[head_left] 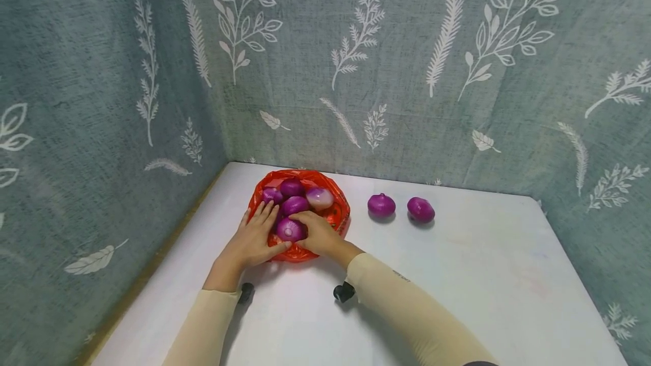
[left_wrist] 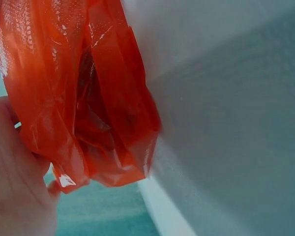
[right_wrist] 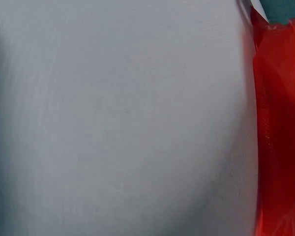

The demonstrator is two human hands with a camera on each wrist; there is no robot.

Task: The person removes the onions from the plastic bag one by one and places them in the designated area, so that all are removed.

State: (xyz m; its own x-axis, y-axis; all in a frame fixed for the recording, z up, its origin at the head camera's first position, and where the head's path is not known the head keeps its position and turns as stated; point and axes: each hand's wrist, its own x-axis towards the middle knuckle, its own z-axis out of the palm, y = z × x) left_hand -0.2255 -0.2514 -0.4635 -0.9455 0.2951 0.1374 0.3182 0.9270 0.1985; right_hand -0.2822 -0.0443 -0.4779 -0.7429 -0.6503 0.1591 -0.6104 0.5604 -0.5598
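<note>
A red plastic bag (head_left: 342, 199) with its mouth spread wide holds several purple onions at the left back of the white table. My left hand (head_left: 252, 240) lies along the bag's near left side, fingers spread and straight over the rim. In the left wrist view, that hand (left_wrist: 14, 172) is beside the bag's crinkled wall (left_wrist: 44, 93). With thumb and fingers curled, my right hand (head_left: 321, 235) grips the nearest onion (head_left: 290, 230) inside the bag. Only the bag's outer side (right_wrist: 282, 128) shows in the right wrist view; the right hand is hidden there.
Two loose onions, one (head_left: 381, 205) nearer the bag and another (head_left: 420, 210) farther right, lie on the white table (head_left: 478, 264). Grey-green leaf-patterned cloth (head_left: 407, 72) stands behind the table and along its sides.
</note>
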